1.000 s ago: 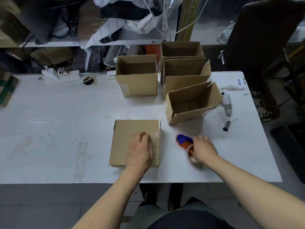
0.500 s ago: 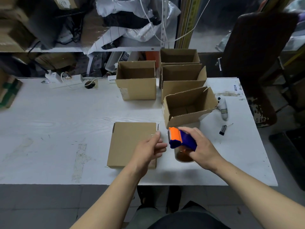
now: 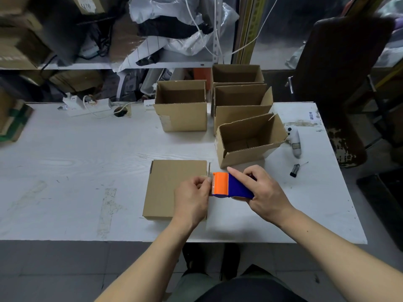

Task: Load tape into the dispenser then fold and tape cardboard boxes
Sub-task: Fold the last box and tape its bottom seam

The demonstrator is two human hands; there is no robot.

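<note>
The folded box lies flat on the surface. Left hand pinches the tape end at the orange cutter. Right hand wraps the tape dispenser, forefinger along its top. I'd pull the tape straight and keep it taut so it lands flat across the seam, no wrinkles.

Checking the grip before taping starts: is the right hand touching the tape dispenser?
Touching. The head view shows the right hand wrapped round the blue body of the tape dispenser, forefinger lying along its top, no gap between them.
</note>
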